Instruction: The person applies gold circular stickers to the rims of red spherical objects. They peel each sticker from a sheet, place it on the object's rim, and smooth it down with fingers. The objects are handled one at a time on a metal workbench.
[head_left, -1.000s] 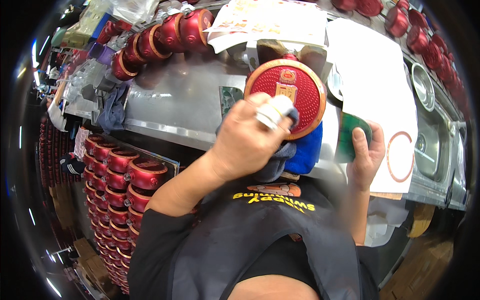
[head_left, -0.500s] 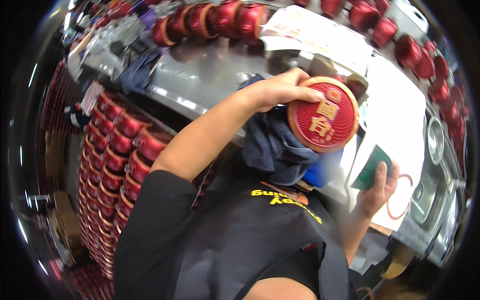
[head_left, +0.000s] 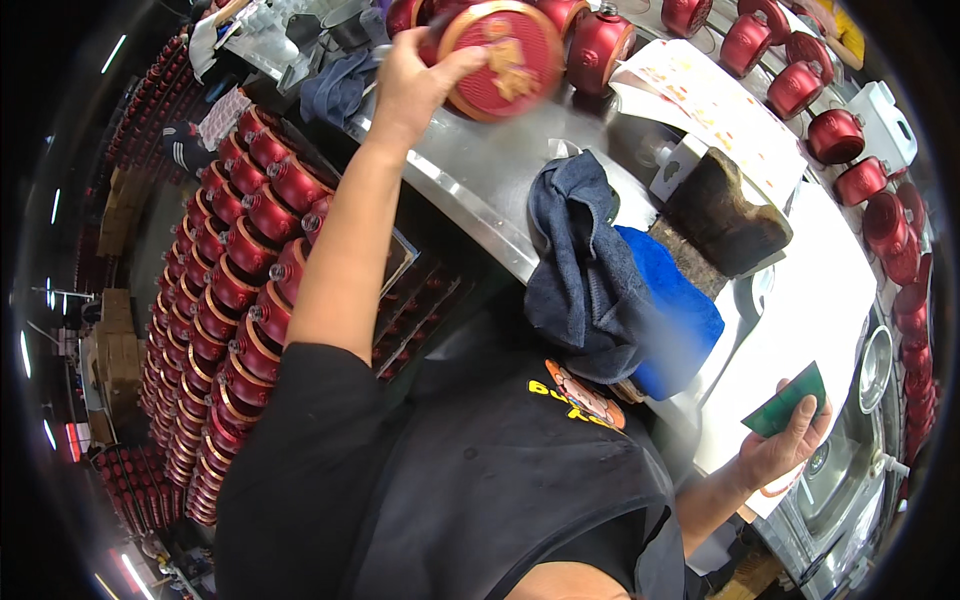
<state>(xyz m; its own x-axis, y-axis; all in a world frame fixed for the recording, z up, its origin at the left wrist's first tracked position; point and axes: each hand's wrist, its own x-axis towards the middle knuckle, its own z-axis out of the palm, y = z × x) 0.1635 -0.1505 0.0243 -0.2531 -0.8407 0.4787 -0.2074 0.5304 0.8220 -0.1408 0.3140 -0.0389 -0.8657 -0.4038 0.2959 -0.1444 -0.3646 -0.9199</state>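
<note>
My left hand is raised to the far left, its thumb across the face of a round red bottle with a gold rim and raised gold lettering. The face is slightly blurred, and the fingers behind it are hidden. Other red bottles stand in a row right beside it on the steel worktop. At the lower right, my right hand pinches a thin green card-like sheet between thumb and fingers, above the white board. A dark grey-blue towel lies at the worktop's near edge, between my hands.
A blue cloth-like piece and a worn brown block sit beside the towel. White sheets cover the worktop to the right, with a steel sink beyond. Stacked red bottles fill the left side; a white jug stands far right.
My left hand has carried the red bottle from above the towel to the far left, beside the row of bottles. The brown block and towel are uncovered. My right hand keeps the green sheet.
</note>
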